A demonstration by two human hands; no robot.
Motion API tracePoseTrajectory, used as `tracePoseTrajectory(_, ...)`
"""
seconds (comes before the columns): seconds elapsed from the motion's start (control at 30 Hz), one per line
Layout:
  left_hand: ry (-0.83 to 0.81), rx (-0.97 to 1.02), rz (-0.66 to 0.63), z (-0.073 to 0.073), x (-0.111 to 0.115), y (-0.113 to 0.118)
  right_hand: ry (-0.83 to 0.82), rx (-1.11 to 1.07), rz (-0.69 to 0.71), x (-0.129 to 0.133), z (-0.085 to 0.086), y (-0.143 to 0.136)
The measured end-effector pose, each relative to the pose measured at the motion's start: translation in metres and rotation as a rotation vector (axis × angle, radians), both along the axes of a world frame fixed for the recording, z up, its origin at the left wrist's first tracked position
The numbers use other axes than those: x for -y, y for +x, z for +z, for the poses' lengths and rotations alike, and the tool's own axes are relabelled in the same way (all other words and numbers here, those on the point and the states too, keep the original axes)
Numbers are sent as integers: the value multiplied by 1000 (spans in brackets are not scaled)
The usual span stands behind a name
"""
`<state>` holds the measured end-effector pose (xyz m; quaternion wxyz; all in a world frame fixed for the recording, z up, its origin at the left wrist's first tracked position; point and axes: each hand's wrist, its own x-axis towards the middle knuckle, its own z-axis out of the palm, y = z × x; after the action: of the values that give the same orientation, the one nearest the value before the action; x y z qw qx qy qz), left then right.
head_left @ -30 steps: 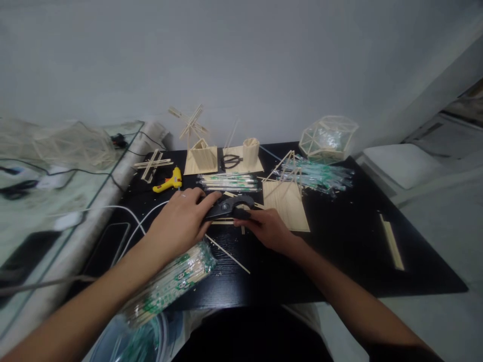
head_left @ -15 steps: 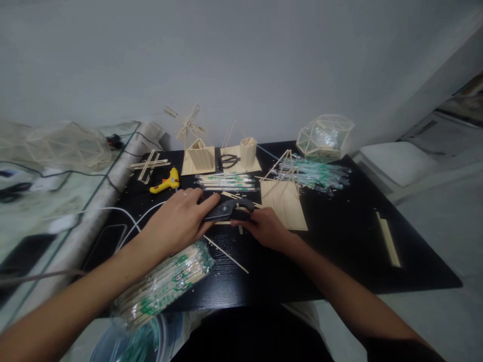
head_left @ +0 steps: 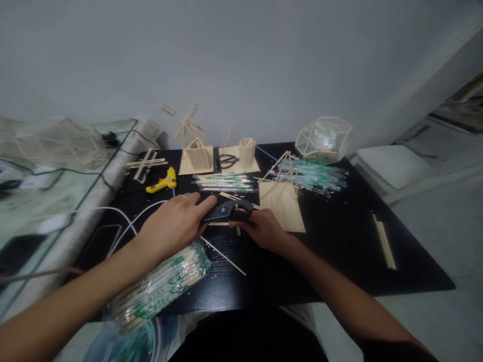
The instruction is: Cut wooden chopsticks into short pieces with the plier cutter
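Note:
My left hand (head_left: 171, 216) is wrapped round the handles of a black hand cutter (head_left: 223, 210), whose hooked jaws point right. My right hand (head_left: 264, 227) is closed at the jaws, its fingertips pinching a short wooden stick (head_left: 238, 230) that shows above and below them. Whether the blade touches the stick, I cannot tell. More loose sticks lie on the table just behind the cutter. In front of my hands, a single thin stick (head_left: 223, 256) slants across the black tabletop.
Near my left forearm lies a plastic pack of sticks (head_left: 162, 286). Farther back are a yellow glue gun (head_left: 162, 182), a wooden board with a stick frame (head_left: 282, 206), another pack (head_left: 224, 182), green-printed wrappers (head_left: 317, 175) and black scissors (head_left: 227, 161). A bin (head_left: 154, 342) stands below the front edge.
The view has shifted slightly, so the table's things sit a little farther left. Both hands keep the same hold at the cutter, with no clear movement between them.

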<state>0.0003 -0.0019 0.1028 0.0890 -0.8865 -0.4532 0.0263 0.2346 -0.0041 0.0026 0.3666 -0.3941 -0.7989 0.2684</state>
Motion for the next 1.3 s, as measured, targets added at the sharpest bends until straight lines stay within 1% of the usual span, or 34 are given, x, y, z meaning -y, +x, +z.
tracePoseTrajectory(0.17, -22, -20, 45, -2, -3, -1, 21, 12, -12, 0, -1, 1)
tracePoseTrajectory(0.3, -11, -23, 26, -3, -4, -2, 44, 5, -1, 0, 1, 0)
tracePoseTrajectory(0.37, 14, -22, 19, -5, -4, -3, 27, -9, 8, 2, 4, -1)
tracePoseTrajectory(0.43, 45, 27, 37, -8, -5, -4, -32, -34, 26, 5, 10, -2)
tracePoseTrajectory(0.5, 68, 140, 77, -13, -6, -7, -125, -55, 54, 8, 19, 1)
tracePoseTrajectory(0.57, 80, 313, 116, -21, -9, -12, -226, -29, 94, 11, 27, 10)
tracePoseTrajectory(0.67, 59, 678, 158, -37, -17, -17, -382, 153, 239, 14, 33, 30)
tracePoseTrajectory(0.7, 42, 805, 187, -44, -19, -17, -428, 226, 271, 14, 31, 37)
tracePoseTrajectory(0.73, 6, 899, 230, -50, -21, -17, -461, 286, 264, 14, 29, 43)
tracePoseTrajectory(0.8, -86, 1022, 312, -60, -22, -13, -470, 394, 179, 14, 21, 49)
tracePoseTrajectory(0.9, -284, 1149, 394, -72, -18, -5, -410, 492, 56, 14, 4, 43)
tracePoseTrajectory(1.0, -515, 1261, 345, -83, -14, -1, -354, 464, -43, 16, -14, 29)
tracePoseTrajectory(1.1, -680, 1348, 324, -94, -12, -3, -310, 432, -73, 17, -26, 17)
tracePoseTrajectory(1.2, -739, 1342, 295, -97, -12, -5, -290, 427, -89, 18, -32, 12)
tracePoseTrajectory(1.3, -680, 1246, 217, -90, -10, -3, -277, 404, -104, 16, -32, 16)
